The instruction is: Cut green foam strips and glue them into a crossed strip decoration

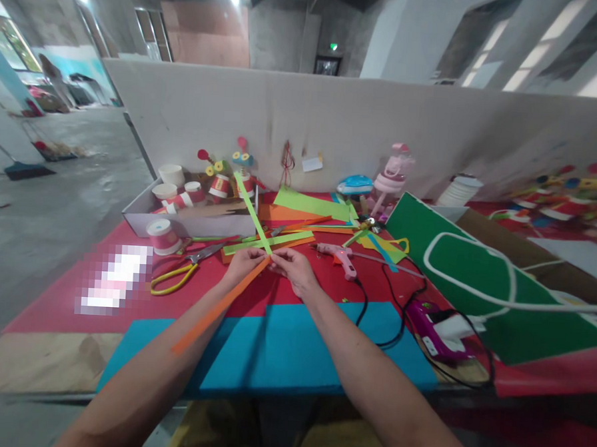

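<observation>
Both hands meet above the red table (294,297), near its middle. My left hand (246,264) pinches the joined ends of an orange paper strip (219,307) and a light green strip (252,211). The orange one slants down across my left forearm; the green one points up and away. My right hand (293,268) has its fingertips closed on the same joint from the right. Behind the hands lie more green strips (292,238) and orange ones. A pink glue gun (341,258) rests to the right, yellow-handled scissors (175,278) to the left.
A blue board (297,347) lies along the front edge. At the left are a white box (143,223) of cups and a paper cup (162,238). On the right, a green board (480,286), a purple power strip (437,334) and black cords. Cup figures stand behind.
</observation>
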The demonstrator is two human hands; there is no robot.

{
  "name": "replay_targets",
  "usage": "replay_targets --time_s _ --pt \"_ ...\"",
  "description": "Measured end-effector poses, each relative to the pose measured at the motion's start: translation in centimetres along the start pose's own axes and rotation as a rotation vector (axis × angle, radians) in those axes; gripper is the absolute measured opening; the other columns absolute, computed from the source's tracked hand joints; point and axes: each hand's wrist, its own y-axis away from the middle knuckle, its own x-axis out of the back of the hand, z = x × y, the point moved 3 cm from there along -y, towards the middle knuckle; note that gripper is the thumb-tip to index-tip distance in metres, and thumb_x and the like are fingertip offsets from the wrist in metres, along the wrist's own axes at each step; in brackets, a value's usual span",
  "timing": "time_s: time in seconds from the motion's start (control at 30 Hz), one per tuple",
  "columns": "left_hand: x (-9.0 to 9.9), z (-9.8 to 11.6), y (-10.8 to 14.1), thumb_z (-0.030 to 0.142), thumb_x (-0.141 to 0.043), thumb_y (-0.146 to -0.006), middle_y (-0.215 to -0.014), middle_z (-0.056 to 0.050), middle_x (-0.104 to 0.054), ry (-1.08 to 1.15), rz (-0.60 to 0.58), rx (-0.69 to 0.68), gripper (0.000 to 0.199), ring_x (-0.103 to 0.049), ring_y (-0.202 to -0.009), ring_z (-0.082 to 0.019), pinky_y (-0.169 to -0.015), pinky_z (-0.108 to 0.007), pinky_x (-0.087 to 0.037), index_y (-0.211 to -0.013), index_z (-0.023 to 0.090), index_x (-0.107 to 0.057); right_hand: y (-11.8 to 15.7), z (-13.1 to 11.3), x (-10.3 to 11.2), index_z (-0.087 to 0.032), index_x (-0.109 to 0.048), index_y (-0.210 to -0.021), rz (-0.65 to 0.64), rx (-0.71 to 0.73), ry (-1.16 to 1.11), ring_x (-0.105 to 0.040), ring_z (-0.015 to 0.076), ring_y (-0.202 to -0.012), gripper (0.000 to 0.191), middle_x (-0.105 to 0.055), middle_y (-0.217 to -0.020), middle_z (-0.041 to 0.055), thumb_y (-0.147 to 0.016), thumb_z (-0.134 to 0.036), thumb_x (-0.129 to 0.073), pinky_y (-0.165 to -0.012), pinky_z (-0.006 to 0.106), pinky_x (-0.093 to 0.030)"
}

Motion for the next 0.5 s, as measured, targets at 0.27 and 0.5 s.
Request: replay_targets --time_s 0.27,0.5 --pt "-0.6 0.3 0.4 0.034 -0.077 -0.061 -0.071 -0.003 -0.066 0.156 -0.116 -0.090 0.035 -0.054 -0.052 -0.008 -0.049 -0.019 -0.041 -0.087 0.014 -0.066 -0.4 -0.5 0.3 -0.017 -0.065 -0.074 0.090 0.074 -0.034 -0.059 0.0092 -0.060 0.034 -0.063 -0.063 -0.0031 -0.052 -0.035 -0.082 -0.071 0.028 -0.053" --pt "-1.3 0.8 1.0 0.034 -0.079 -0.061 -0.073 -0.001 -0.063 0.022 -0.048 -0.122 0.039 -0.055 -0.059 -0.009 -0.052 -0.019 -0.043 -0.093 0.017 -0.064 -0.2 -0.7 0.2 -0.018 -0.064 -0.074 0.097 0.072 -0.063 -0.061 0.0110 -0.063 0.032 -0.063 -0.065 -0.0037 -0.052 -0.034 -0.081 -0.068 0.026 -0.052"
